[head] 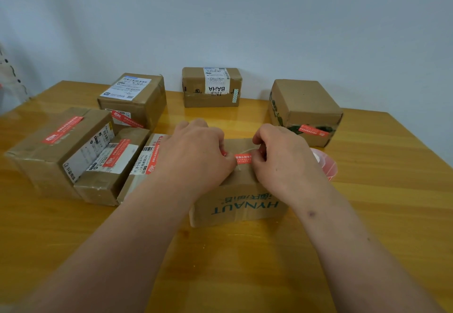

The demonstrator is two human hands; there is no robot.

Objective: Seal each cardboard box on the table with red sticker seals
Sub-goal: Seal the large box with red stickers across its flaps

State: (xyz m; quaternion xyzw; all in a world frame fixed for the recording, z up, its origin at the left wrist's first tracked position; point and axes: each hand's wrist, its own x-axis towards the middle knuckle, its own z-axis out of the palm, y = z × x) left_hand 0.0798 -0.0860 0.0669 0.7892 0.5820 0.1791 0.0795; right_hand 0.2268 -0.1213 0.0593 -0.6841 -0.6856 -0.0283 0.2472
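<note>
A brown cardboard box (241, 205) printed HYNAUT stands in front of me at the table's middle. Across its top lies a red sticker seal (243, 159). My left hand (196, 151) pinches the seal's left end with curled fingers. At the seal's right end my right hand (282, 158) does the same. Both hands rest on the box top and hide most of it. A roll of red seals (324, 164) sits just right of the box, partly behind my right hand.
Three boxes with red seals (56, 146) (110, 165) (144, 161) crowd the left side. Behind them stands another sealed box (133, 99). A labelled box (212, 87) sits against the wall, a sealed box (305, 112) at back right. The wooden table (245, 263) runs to the front.
</note>
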